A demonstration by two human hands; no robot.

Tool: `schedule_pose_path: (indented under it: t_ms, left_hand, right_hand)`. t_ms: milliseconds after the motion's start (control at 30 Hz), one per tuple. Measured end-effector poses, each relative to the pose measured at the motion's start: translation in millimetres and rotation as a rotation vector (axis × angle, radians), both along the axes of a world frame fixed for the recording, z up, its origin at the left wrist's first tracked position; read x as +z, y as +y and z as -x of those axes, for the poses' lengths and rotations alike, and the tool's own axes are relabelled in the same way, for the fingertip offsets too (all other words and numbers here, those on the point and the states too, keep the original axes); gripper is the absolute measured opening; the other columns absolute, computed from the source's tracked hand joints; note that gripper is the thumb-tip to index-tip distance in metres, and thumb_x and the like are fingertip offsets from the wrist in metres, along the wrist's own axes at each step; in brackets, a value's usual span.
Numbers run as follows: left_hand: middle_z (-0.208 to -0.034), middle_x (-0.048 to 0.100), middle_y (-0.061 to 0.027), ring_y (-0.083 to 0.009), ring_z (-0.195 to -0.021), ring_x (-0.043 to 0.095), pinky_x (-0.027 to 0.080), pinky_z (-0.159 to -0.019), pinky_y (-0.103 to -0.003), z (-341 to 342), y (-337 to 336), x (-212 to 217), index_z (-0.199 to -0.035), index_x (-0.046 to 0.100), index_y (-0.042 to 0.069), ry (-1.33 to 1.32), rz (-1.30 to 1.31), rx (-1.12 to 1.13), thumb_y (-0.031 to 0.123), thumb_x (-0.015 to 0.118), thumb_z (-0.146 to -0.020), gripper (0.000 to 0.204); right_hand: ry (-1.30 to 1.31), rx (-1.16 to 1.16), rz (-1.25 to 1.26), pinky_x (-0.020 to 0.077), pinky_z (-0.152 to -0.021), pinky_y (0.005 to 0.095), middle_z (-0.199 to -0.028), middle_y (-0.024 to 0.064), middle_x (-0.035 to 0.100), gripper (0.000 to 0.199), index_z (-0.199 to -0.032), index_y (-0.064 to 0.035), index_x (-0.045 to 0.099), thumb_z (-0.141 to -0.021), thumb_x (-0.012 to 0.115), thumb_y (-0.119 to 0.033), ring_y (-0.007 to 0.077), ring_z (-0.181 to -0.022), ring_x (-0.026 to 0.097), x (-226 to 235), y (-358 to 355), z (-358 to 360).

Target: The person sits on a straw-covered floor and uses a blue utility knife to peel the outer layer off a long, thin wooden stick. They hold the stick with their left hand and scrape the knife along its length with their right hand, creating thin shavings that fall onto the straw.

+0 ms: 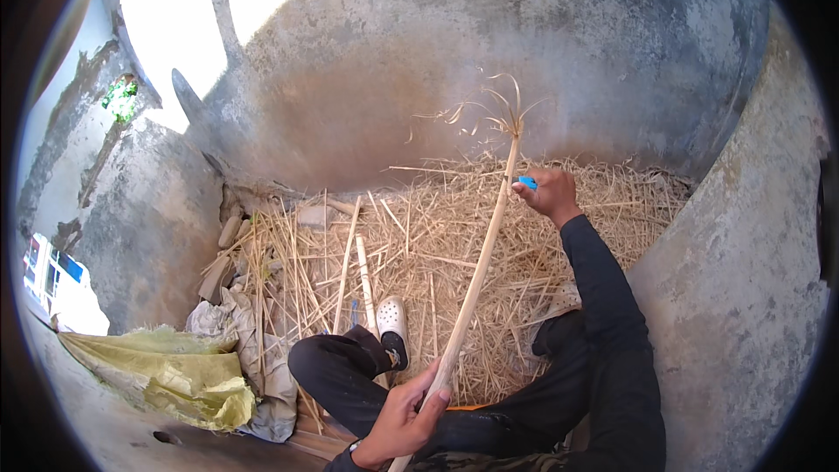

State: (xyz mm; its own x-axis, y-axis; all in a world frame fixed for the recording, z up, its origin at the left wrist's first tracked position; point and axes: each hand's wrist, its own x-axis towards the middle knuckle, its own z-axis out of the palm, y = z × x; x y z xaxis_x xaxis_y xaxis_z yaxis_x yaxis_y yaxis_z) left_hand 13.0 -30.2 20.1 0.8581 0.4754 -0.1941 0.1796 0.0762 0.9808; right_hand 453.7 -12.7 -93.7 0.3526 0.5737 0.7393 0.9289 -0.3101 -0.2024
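A long pale wooden stick (pixel 477 284) slants up from my lap toward the wall, with thin shavings (pixel 505 109) curling out at its far end. Its lower part is wrapped in my left hand (pixel 404 417), thumb on top. Higher up, my right hand (pixel 549 195) is closed on a small blue-handled tool (pixel 527 182), whose dark front end meets the stick just below the curls. Whether that end is a blade is too small to make out. My right arm is stretched out, and the stick passes over my bent legs.
Straw-like shavings (pixel 489 253) cover the floor up to the grey wall (pixel 393 105). Two more pale sticks (pixel 363 275) lie near my shoe (pixel 391 318). A yellowish sack (pixel 166 371) is at the left, and a concrete wall (pixel 734 297) rises close by my right arm.
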Motion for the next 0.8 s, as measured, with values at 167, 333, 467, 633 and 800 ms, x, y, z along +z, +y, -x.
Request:
schedule_pose_path:
  t_ms: [167, 333, 467, 633, 800]
  left_hand:
    - [-0.081, 0.051, 0.0032, -0.0019, -0.064, 0.042, 0.036, -0.056, -0.018, 0, -2, 2, -0.142, 0.038, -0.003, 0.035, -0.004, -0.007, 0.012, 0.053, -0.097, 0.049]
    - [-0.091, 0.05, 0.0021, -0.0037, -0.08, 0.044, 0.039, -0.071, -0.019, -3, -6, 10, -0.142, 0.034, -0.005, 0.114, -0.006, -0.101, 0.009, 0.05, -0.098, 0.049]
    - [-0.075, 0.05, 0.0041, -0.0009, -0.057, 0.04, 0.034, -0.05, -0.018, 2, -14, -1, -0.142, 0.038, 0.0, 0.09, -0.024, -0.105, 0.015, 0.053, -0.098, 0.049]
    - [-0.072, 0.05, 0.0018, -0.0025, -0.055, 0.043, 0.035, -0.049, -0.017, 6, -8, 1, -0.143, 0.038, 0.001, 0.208, 0.155, -0.077, 0.017, 0.051, -0.099, 0.049]
    - [-0.074, 0.049, 0.0009, -0.0037, -0.057, 0.044, 0.039, -0.05, -0.017, -6, 5, -9, -0.144, 0.035, -0.001, 0.111, 0.213, -0.062, 0.015, 0.051, -0.098, 0.05]
  right_hand:
    - [0.045, -0.049, 0.048, 0.0422, -0.042, 0.039, -0.049, 0.0083, 0.054, 0.069, -0.062, -0.0122, 0.063, -0.081, 0.045, -0.076, 0.0269, -0.046, 0.057, 2, -1, -1]
    - [0.127, -0.243, 0.079, 0.0465, -0.051, 0.0444, -0.058, 0.0128, 0.06, 0.07, -0.065, -0.0098, 0.066, -0.084, 0.043, -0.074, 0.0323, -0.056, 0.062, -10, -8, -29]
    - [0.314, -0.365, 0.108, 0.0467, -0.056, 0.0497, -0.062, 0.019, 0.061, 0.075, -0.065, -0.0053, 0.065, -0.086, 0.04, -0.073, 0.0381, -0.062, 0.063, -23, -37, -63]
    - [0.49, -0.387, 0.269, 0.0479, -0.059, 0.0497, -0.063, 0.0228, 0.062, 0.078, -0.064, -0.0019, 0.065, -0.088, 0.038, -0.071, 0.0387, -0.067, 0.066, 9, -29, -48]
    - [0.878, -0.136, 0.084, 0.0393, -0.051, 0.0438, -0.05, 0.01, 0.048, 0.085, -0.053, -0.0006, 0.052, -0.086, 0.035, -0.077, 0.0239, -0.05, 0.05, -9, -33, -58]
